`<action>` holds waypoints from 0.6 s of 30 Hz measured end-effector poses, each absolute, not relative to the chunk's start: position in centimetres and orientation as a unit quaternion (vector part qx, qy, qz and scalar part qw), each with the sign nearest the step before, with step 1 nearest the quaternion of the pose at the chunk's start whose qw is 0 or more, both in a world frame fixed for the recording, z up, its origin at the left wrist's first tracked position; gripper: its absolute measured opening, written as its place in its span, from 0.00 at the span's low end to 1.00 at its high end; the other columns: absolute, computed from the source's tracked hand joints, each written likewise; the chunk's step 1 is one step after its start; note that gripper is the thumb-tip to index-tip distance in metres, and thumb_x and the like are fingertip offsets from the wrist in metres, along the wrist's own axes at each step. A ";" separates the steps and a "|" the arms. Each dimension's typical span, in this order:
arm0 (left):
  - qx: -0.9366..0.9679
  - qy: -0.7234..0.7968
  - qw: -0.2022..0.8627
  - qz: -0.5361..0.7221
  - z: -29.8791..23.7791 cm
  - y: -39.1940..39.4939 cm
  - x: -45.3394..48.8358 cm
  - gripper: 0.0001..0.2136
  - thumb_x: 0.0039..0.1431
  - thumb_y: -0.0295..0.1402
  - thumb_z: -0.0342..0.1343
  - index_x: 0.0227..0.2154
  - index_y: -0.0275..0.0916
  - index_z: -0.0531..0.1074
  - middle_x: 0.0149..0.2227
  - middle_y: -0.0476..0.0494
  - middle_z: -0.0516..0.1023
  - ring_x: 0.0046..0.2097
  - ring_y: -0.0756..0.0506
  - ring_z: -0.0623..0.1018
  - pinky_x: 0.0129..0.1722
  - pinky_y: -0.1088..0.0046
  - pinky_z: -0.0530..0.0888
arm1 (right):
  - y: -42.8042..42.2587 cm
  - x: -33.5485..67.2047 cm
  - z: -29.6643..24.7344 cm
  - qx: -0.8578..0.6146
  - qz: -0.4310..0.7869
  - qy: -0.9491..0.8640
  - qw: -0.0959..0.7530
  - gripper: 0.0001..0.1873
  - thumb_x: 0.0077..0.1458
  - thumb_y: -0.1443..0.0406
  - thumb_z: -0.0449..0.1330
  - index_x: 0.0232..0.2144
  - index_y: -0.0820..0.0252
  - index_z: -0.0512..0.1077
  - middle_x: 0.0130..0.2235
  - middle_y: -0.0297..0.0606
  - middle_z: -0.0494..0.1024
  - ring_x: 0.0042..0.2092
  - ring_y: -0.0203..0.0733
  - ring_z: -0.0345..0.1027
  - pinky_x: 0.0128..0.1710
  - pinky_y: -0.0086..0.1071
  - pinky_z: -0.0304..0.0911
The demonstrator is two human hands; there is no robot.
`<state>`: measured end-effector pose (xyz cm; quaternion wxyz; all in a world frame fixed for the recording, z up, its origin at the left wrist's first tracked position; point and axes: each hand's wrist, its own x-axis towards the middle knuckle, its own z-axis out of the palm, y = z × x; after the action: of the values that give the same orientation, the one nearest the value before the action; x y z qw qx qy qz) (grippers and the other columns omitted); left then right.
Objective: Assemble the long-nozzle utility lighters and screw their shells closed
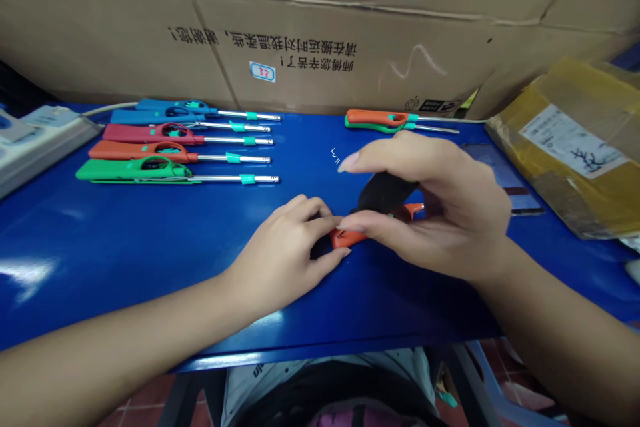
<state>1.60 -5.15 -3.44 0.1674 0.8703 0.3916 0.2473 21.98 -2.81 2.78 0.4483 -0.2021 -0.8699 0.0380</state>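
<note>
An orange long-necked lighter lies on the blue table in front of me. My left hand grips its handle end between thumb and fingers. Over the lighter's middle, my right hand is closed round a dark black object whose kind I cannot make out. My right thumb and hand cover much of the lighter; a bit of its orange front shows beyond the black object. To the left lie several similar lighters in a row, among them a green one and a red one, their metal necks pointing right.
Two more lighters, an orange one above a green one, lie at the back. A large cardboard box stands behind the table. A white power strip is at left, a yellow-taped parcel at right. The blue table's front edge is near me.
</note>
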 end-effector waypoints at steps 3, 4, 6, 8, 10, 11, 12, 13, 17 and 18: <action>0.869 0.392 0.171 0.248 -3.4 -5.1 1.7 0.11 0.65 0.36 0.59 0.47 0.39 0.76 0.42 0.42 0.76 0.43 0.41 0.73 0.44 0.58 0.74 | -3.1 22.1 3.2 -0.211 0.081 -0.889 0.399 0.19 0.67 0.68 0.55 0.58 0.67 0.66 0.58 0.39 0.76 0.54 0.39 0.73 0.59 0.34 0.68; 0.870 0.392 0.172 0.246 -3.3 -5.1 1.7 0.12 0.65 0.36 0.59 0.48 0.39 0.76 0.43 0.42 0.76 0.43 0.40 0.73 0.45 0.57 0.74 | -3.2 22.1 3.3 -0.208 0.100 -0.894 0.384 0.22 0.66 0.71 0.52 0.61 0.70 0.64 0.61 0.41 0.73 0.57 0.39 0.71 0.60 0.35 0.67; 0.869 0.396 0.174 0.241 -3.3 -5.1 1.7 0.12 0.65 0.36 0.58 0.49 0.39 0.76 0.44 0.41 0.76 0.44 0.40 0.74 0.46 0.57 0.74 | -3.3 22.1 3.4 -0.201 0.109 -0.899 0.374 0.23 0.65 0.73 0.51 0.61 0.70 0.63 0.60 0.41 0.74 0.56 0.39 0.72 0.58 0.35 0.68; 0.866 0.402 0.176 0.237 -3.3 -5.2 1.7 0.10 0.65 0.36 0.59 0.46 0.40 0.77 0.42 0.42 0.75 0.43 0.40 0.74 0.45 0.58 0.74 | -3.3 21.9 3.3 -0.199 0.068 -0.889 0.407 0.16 0.64 0.70 0.59 0.54 0.65 0.69 0.51 0.36 0.80 0.48 0.36 0.75 0.52 0.32 0.71; 0.865 0.404 0.173 0.240 -3.3 -5.2 1.6 0.08 0.64 0.36 0.59 0.43 0.40 0.77 0.40 0.44 0.75 0.41 0.41 0.73 0.43 0.59 0.74 | -3.2 21.8 3.2 -0.217 0.036 -0.870 0.441 0.14 0.60 0.64 0.66 0.47 0.61 0.72 0.46 0.32 0.82 0.45 0.36 0.76 0.50 0.30 0.72; 0.866 0.403 0.171 0.241 -3.3 -5.2 1.6 0.08 0.64 0.36 0.59 0.43 0.40 0.77 0.39 0.44 0.74 0.41 0.42 0.73 0.43 0.60 0.74 | -3.2 21.8 3.1 -0.227 0.036 -0.865 0.445 0.15 0.58 0.62 0.68 0.46 0.60 0.72 0.46 0.32 0.82 0.47 0.37 0.76 0.50 0.30 0.73; 0.867 0.401 0.169 0.242 -3.3 -5.2 1.6 0.09 0.64 0.36 0.59 0.44 0.40 0.77 0.39 0.44 0.74 0.40 0.42 0.73 0.43 0.59 0.74 | -3.3 21.8 3.1 -0.236 0.051 -0.865 0.440 0.16 0.60 0.61 0.66 0.49 0.59 0.72 0.50 0.34 0.81 0.49 0.38 0.76 0.53 0.31 0.72; 0.868 0.400 0.167 0.242 -3.3 -5.2 1.6 0.10 0.64 0.36 0.59 0.45 0.39 0.77 0.39 0.44 0.75 0.41 0.41 0.73 0.43 0.59 0.74 | -3.4 21.9 3.1 -0.241 0.078 -0.868 0.427 0.18 0.63 0.62 0.63 0.53 0.58 0.70 0.55 0.35 0.78 0.53 0.40 0.74 0.56 0.33 0.71; 0.868 0.400 0.173 0.239 -3.3 -5.1 1.7 0.12 0.65 0.36 0.59 0.47 0.39 0.77 0.44 0.41 0.76 0.45 0.39 0.74 0.47 0.56 0.74 | -3.7 22.2 3.2 -0.235 0.128 -0.886 0.378 0.25 0.66 0.69 0.52 0.64 0.60 0.61 0.63 0.38 0.71 0.57 0.42 0.72 0.60 0.38 0.68; 0.867 0.401 0.178 0.238 -3.3 -5.1 1.7 0.12 0.65 0.36 0.58 0.47 0.39 0.77 0.45 0.41 0.76 0.46 0.39 0.74 0.47 0.56 0.75 | -3.7 22.1 3.1 -0.233 0.105 -0.886 0.387 0.22 0.66 0.67 0.55 0.61 0.59 0.64 0.59 0.37 0.75 0.53 0.41 0.75 0.56 0.37 0.72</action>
<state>1.75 -5.07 -3.34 0.1780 0.8665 0.4010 0.2382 22.12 -3.70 3.14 0.3874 -0.2326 -0.8859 0.1054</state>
